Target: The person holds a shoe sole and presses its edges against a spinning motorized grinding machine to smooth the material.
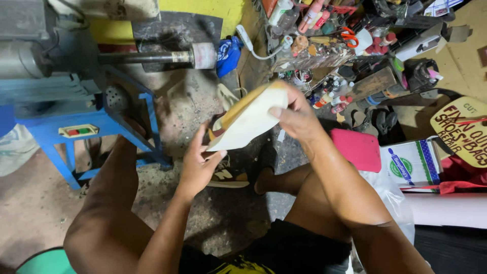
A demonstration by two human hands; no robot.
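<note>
Between my knees, above the gritty floor (pixel 213 223), I hold a shoe sole (pixel 251 119) up for inspection: a pale, flat piece with a tan upper edge, tilted so its white underside faces me. As far as this view shows, the sole is off any shoe and bare, with no glue, stitching or tool on it that I can make out, so I judge the work is at an early checking stage, with fitting and finishing left to do. My left hand (pixel 198 165) cups the lower end, fingers curled narrowly around the tip. My right hand (pixel 297 116) pinches the upper end, thumb pressed on the white face and fingers closed behind it. Just below my left hand a dark sneaker (pixel 228 177) lies on the floor. Beyond my left hand stands a blue machine stand (pixel 76 129) with a steel shaft (pixel 152 57); beyond my right, a cluttered shelf (pixel 324 50) of bottles and orange-handled scissors (pixel 349 35). Beside my right forearm sits a pink pad (pixel 357 149).
</note>
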